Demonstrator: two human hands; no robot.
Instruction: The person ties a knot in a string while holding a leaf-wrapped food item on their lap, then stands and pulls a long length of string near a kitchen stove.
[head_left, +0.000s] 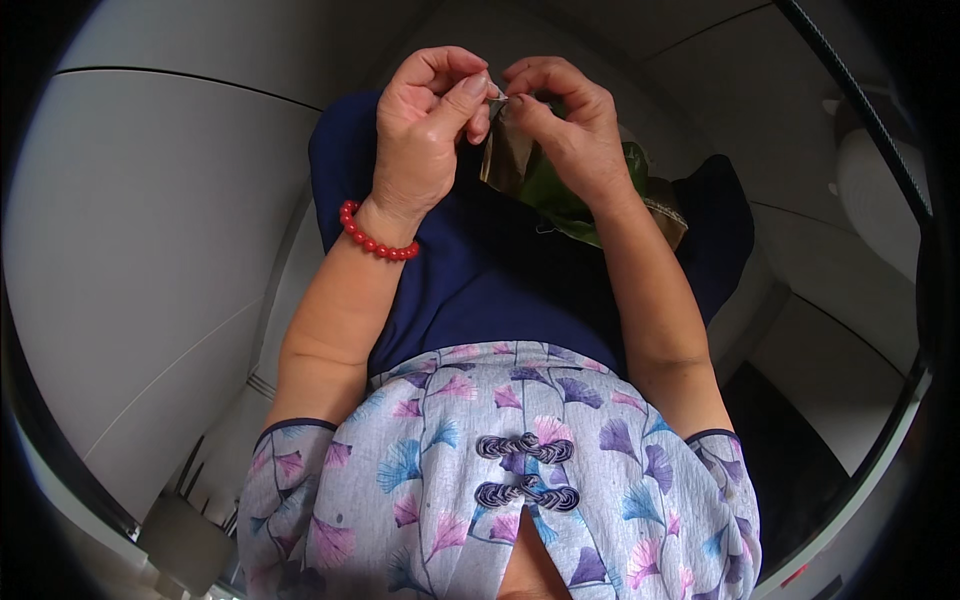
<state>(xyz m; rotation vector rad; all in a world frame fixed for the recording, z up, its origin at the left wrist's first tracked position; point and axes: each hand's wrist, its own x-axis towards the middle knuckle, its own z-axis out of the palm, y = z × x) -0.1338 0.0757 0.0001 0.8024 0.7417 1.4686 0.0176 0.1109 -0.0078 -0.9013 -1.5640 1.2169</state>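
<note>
My left hand (427, 124), with a red bead bracelet (375, 246) at the wrist, pinches a small whitish piece (496, 91) between thumb and fingers. It is too small to identify. My right hand (574, 124) has its thumb and forefinger closed at the tip of that same piece. Below both hands, green and gold shiny fabric (555, 184) lies across the dark blue cloth (487, 277) over my lap. Part of this fabric is hidden behind my right hand and forearm. A loose thread (546, 228) shows at its lower edge.
A pale grey panel (150, 202) stands on the left. To the right is a rounded white object (877, 195), partly cut off by a dark slanting bar (862, 112). A grey container with dark sticks (187, 532) is at lower left. A dark flat surface (784, 442) lies at lower right.
</note>
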